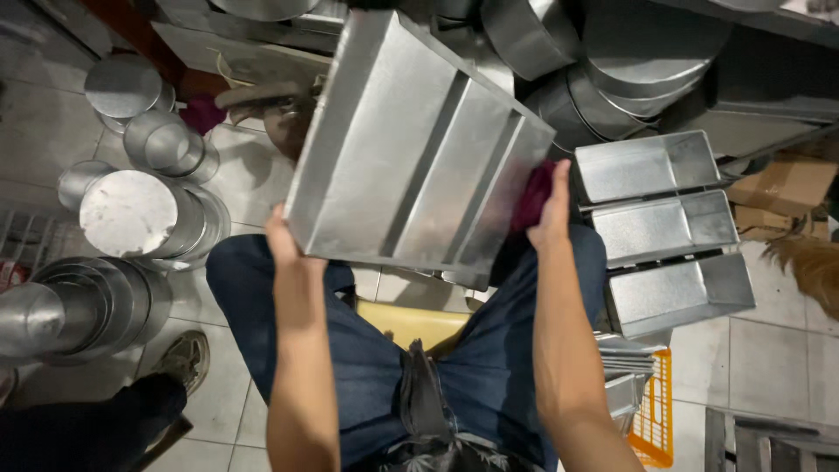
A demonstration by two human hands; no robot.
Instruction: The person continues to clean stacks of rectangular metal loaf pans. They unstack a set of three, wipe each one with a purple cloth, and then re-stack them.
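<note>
I sit on a yellow stool (411, 319) and hold a large rectangular metal tray (411, 140) with raised ribs above my knees, tilted away from me. My left hand (281, 238) grips its near left corner. My right hand (552, 210) is on its right edge, pressing a dark red cloth (531, 197) against the metal. Both forearms reach forward over my blue jeans.
Three rectangular metal loaf pans (673, 227) lie in a row at the right, above an orange crate (655, 419). Round metal tins (131, 214) stand stacked on the tiled floor at the left. Another person's shoe (182, 358) is at lower left. More round pans (629, 61) pile up behind.
</note>
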